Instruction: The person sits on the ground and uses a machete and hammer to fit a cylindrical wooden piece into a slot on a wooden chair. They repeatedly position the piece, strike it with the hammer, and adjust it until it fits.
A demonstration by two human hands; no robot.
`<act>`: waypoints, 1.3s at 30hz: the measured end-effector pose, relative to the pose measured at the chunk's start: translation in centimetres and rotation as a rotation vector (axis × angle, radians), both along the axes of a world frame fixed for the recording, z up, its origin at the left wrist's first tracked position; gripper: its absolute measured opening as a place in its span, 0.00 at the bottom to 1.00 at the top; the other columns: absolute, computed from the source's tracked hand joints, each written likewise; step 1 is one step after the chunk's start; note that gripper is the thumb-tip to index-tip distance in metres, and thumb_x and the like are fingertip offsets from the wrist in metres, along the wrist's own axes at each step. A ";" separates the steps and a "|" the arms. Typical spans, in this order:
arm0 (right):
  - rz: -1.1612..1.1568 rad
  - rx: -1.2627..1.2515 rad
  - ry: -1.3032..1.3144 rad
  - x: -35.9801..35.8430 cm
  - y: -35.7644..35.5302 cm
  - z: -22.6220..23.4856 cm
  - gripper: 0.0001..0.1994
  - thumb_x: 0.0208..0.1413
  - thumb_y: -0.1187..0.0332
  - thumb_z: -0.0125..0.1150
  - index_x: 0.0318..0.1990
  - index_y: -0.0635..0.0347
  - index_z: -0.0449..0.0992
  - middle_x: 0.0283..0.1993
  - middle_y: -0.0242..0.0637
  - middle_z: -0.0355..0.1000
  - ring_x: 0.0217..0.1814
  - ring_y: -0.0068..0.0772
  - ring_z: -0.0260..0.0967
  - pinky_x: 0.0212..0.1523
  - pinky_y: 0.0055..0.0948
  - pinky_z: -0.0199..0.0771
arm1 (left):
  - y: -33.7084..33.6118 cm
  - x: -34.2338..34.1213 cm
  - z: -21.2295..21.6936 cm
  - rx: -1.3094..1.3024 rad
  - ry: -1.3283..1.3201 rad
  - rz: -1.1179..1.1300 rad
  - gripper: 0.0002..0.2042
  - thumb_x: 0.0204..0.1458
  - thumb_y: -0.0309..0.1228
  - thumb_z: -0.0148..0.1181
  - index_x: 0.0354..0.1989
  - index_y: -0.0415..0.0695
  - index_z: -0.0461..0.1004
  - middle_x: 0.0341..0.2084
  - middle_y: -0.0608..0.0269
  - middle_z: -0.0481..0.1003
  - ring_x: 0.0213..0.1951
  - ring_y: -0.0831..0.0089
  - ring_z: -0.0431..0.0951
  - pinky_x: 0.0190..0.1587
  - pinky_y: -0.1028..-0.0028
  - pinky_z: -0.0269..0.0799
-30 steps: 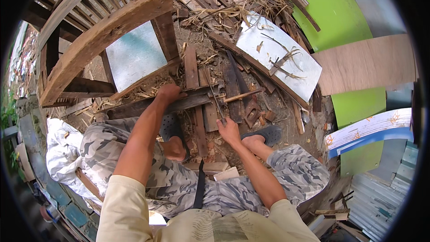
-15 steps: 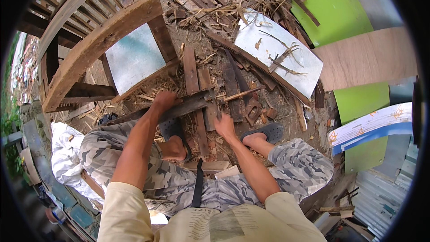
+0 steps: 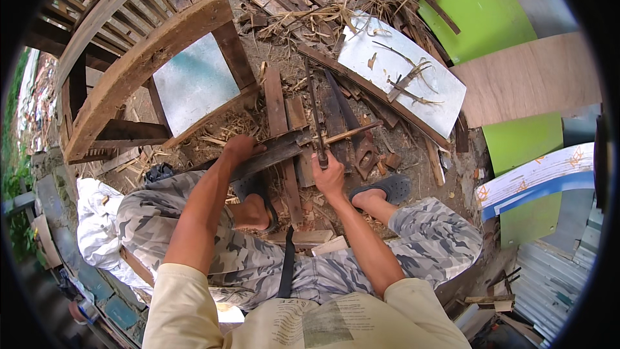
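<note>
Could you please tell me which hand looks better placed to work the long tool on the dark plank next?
Probably the right hand: it holds the long tool near the plank's end, while the left hand is on the dark plank.

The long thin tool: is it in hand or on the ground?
Held: the right hand grips the long thin tool at one end.

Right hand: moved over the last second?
Yes: the right hand has moved up the picture, judged against the handsaw lying on the ground; whether it also lifted, I can't tell.
</note>
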State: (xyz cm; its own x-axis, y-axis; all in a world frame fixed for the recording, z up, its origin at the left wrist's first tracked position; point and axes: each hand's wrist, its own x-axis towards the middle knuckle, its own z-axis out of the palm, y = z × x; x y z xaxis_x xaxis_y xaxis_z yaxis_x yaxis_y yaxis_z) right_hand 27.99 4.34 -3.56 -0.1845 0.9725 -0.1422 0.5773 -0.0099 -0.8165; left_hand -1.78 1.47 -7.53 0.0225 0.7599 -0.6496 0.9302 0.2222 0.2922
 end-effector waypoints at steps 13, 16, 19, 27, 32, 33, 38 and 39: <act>0.050 -0.919 -0.048 1.3 1.2 1.2 0.15 0.58 0.59 0.62 0.33 0.66 0.75 0.22 0.46 0.74 0.20 0.36 0.76 0.24 0.37 0.77 | -0.2 -0.5 -0.6 -0.068 -0.017 0.022 0.38 0.58 0.67 0.51 0.37 0.36 0.83 0.35 0.41 0.82 0.42 0.44 0.82 0.48 0.52 0.77; 0.137 -0.755 -0.183 2.4 2.1 4.1 0.16 0.59 0.59 0.63 0.38 0.67 0.75 0.24 0.45 0.74 0.20 0.36 0.75 0.23 0.36 0.75 | -0.1 -0.3 -0.4 -0.137 -0.007 0.097 0.40 0.56 0.69 0.51 0.37 0.33 0.83 0.36 0.40 0.82 0.43 0.44 0.82 0.49 0.53 0.77; 0.208 -0.746 -0.262 4.1 2.9 6.1 0.19 0.60 0.59 0.64 0.49 0.67 0.72 0.26 0.40 0.73 0.19 0.32 0.72 0.20 0.36 0.72 | -0.2 -0.2 -0.1 -0.158 -0.014 0.137 0.43 0.55 0.70 0.50 0.37 0.31 0.82 0.37 0.37 0.81 0.45 0.44 0.82 0.50 0.53 0.77; 0.328 -0.869 -0.199 6.4 1.3 11.3 0.31 0.64 0.60 0.60 0.67 0.71 0.60 0.32 0.47 0.77 0.21 0.34 0.75 0.20 0.35 0.73 | -0.8 0.8 0.8 -0.098 0.016 0.200 0.39 0.57 0.67 0.51 0.38 0.34 0.82 0.37 0.39 0.82 0.45 0.45 0.83 0.50 0.53 0.78; 0.258 -1.006 -0.105 5.6 2.0 12.1 0.32 0.67 0.61 0.57 0.71 0.71 0.55 0.30 0.44 0.75 0.19 0.33 0.72 0.18 0.33 0.72 | -0.3 1.3 1.9 -0.095 0.040 0.176 0.36 0.57 0.65 0.52 0.38 0.36 0.83 0.38 0.41 0.82 0.46 0.47 0.83 0.50 0.53 0.78; 0.234 -1.048 -0.090 5.3 2.2 12.6 0.32 0.68 0.61 0.57 0.71 0.71 0.54 0.30 0.43 0.75 0.19 0.32 0.72 0.18 0.32 0.72 | 0.0 1.5 2.1 -0.111 0.053 0.175 0.36 0.57 0.65 0.53 0.39 0.36 0.83 0.38 0.42 0.82 0.46 0.47 0.83 0.50 0.53 0.78; 0.269 -1.089 -0.113 4.5 3.7 13.0 0.31 0.69 0.61 0.55 0.70 0.74 0.54 0.29 0.43 0.75 0.19 0.32 0.71 0.17 0.32 0.71 | -0.2 1.6 2.1 -0.100 0.073 0.169 0.35 0.58 0.64 0.54 0.38 0.37 0.84 0.37 0.44 0.83 0.45 0.48 0.83 0.48 0.54 0.79; 0.278 -1.099 -0.111 4.6 4.0 12.8 0.31 0.69 0.61 0.55 0.70 0.75 0.54 0.29 0.43 0.74 0.19 0.32 0.71 0.17 0.32 0.71 | -0.1 1.8 2.3 -0.098 0.076 0.163 0.35 0.58 0.64 0.54 0.38 0.37 0.84 0.37 0.44 0.83 0.45 0.49 0.83 0.48 0.54 0.79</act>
